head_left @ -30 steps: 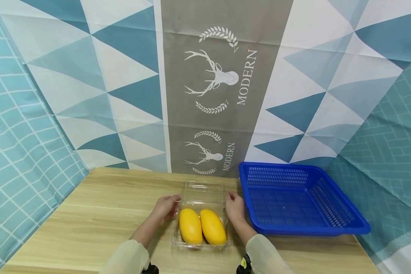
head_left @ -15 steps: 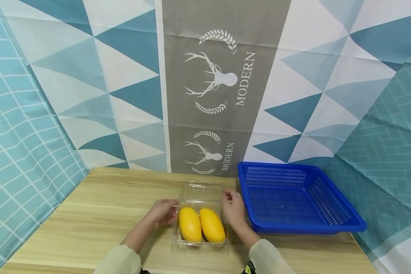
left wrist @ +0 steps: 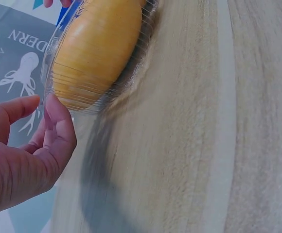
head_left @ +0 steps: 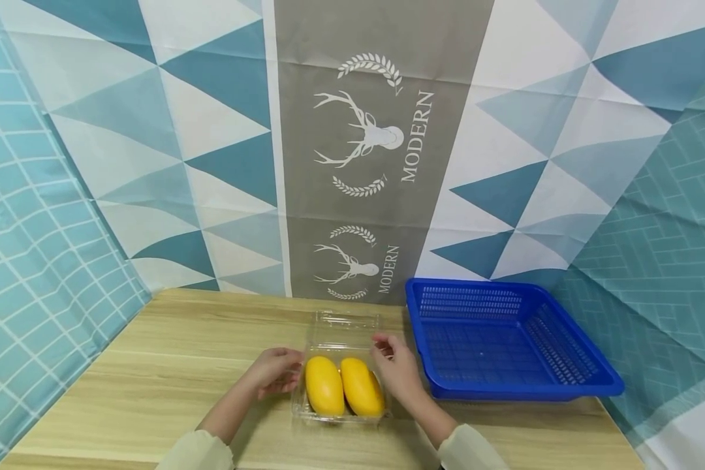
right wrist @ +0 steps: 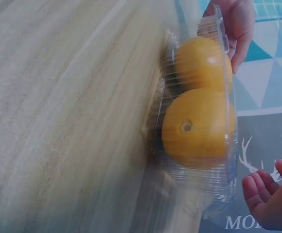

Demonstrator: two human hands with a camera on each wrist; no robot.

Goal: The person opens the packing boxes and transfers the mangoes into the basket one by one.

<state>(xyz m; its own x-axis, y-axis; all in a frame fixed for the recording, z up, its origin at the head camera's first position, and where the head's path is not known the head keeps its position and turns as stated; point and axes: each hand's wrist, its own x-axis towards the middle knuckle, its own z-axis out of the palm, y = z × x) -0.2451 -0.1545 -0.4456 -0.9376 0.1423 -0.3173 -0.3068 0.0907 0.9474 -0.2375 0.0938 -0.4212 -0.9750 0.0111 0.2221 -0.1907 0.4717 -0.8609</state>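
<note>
Two yellow mangoes (head_left: 324,386) lie side by side in a clear plastic clamshell box (head_left: 339,418), its lid (head_left: 346,329) folded back towards the wall. My left hand (head_left: 277,372) is at the box's left side, fingers loosely bent. In the left wrist view, the thumb and a fingertip of that hand (left wrist: 31,150) are close to the box's rim; whether they touch it is unclear. My right hand (head_left: 398,369) is at the right side, near the lid's hinge. The right wrist view shows its bent fingers (right wrist: 262,189) apart from the box, holding nothing.
A blue plastic basket (head_left: 482,352) with perforated sides stands on the wooden table (head_left: 170,365), right of the box. Behind the table hangs a patterned cloth (head_left: 352,143). Tiled-pattern sheets (head_left: 29,215) close off the left and right sides.
My left hand has shifted slightly left and its fingers have loosened. My right hand has moved a little left and over the box's right edge. The mangoes and box look almost unmoved.
</note>
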